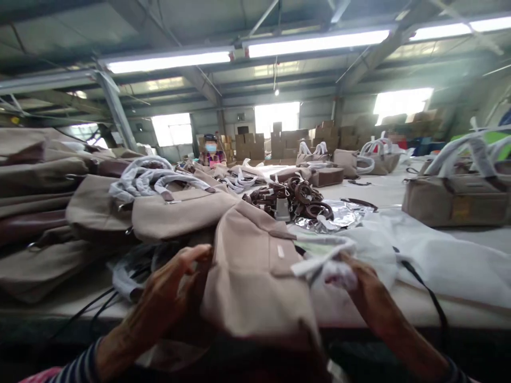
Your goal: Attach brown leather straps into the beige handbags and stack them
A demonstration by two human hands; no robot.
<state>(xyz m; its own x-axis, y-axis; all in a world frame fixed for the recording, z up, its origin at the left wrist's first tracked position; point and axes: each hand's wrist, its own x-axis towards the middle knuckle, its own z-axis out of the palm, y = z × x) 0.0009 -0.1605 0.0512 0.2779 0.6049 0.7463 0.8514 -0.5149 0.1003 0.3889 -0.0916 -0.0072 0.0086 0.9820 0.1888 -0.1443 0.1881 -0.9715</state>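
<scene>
A beige handbag lies tilted in front of me, its lower end at the table's near edge. A small pale label shows on its flap. My left hand is at the bag's left side, fingers bent against its edge; some fingertips are hidden. On the other side, my right hand closes on the bag's handle, which is wrapped in white. Crumpled whitish material bunches at those fingers, blurred, so I cannot tell exactly what it is.
Beige bags with wrapped handles pile up on the left. Brown straps lie beyond, beside silver foil. White sheeting and an upright handbag are on the right. Across the table is a masked person.
</scene>
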